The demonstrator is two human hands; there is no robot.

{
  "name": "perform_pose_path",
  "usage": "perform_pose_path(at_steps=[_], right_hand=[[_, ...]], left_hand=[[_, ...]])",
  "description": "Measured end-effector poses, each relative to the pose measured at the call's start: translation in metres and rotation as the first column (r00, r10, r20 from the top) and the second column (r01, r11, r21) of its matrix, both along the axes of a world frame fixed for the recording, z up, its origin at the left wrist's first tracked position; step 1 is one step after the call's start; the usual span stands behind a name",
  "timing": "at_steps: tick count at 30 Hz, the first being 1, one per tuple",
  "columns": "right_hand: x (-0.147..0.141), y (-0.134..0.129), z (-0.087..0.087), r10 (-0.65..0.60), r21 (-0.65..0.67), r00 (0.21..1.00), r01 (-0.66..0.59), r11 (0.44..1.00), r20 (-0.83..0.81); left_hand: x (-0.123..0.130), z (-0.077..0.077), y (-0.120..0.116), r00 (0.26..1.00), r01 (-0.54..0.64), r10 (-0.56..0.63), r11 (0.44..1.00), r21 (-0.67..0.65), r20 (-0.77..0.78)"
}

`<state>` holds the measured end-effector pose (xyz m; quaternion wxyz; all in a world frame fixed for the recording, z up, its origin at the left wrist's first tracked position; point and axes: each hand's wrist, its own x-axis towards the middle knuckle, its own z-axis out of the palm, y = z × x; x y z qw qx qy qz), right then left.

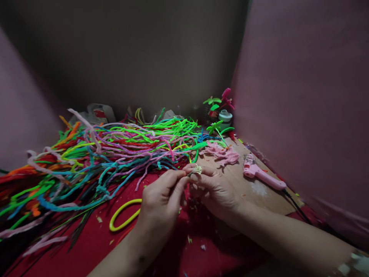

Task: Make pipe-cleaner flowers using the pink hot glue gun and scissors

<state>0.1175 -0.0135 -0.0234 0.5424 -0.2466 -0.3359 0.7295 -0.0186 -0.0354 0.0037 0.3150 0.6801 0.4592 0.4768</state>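
Observation:
Between my fingertips is a small bunch of flower stamens (197, 169) with pale yellowish-white tips. My left hand (161, 198) pinches at the bunch's base from the left. From the other side, the thumb and forefinger of my right hand (216, 188) close around it, just below the tips. Both hands are together above the red cloth, and the lower end of the bunch is hidden by fingers. A yellow loop (112, 223) lies beside my left wrist, partly covered by it. Pink fuzzy petals (221, 153) rest on the board beyond my right hand.
A large heap of coloured pipe cleaners (123, 150) spreads across the left and back. On the brown board (259, 198) lies a pink glue gun (263, 177) with a black cord. Green fuzzy leaves (215, 127) and a pale jar (225, 115) stand behind. Pink cloth (302, 96) hangs at right.

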Motion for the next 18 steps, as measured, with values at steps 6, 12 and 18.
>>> perform_pose_path(at_steps=[6,12,18], right_hand=[[0.001,-0.002,0.000,-0.059,0.035,0.992,0.056,0.998,0.108],[0.001,-0.003,0.005,-0.037,0.094,0.989,0.024,0.995,0.141],[0.005,0.002,0.008,0.091,0.043,0.993,-0.095,0.995,0.075]], left_hand=[[-0.003,-0.012,0.003,0.955,0.050,0.079,0.907,0.418,-0.284],[0.000,0.005,-0.003,0.999,0.034,-0.030,0.975,-0.222,0.023],[-0.002,0.013,0.000,0.877,0.322,-0.040,0.789,-0.524,0.479]])
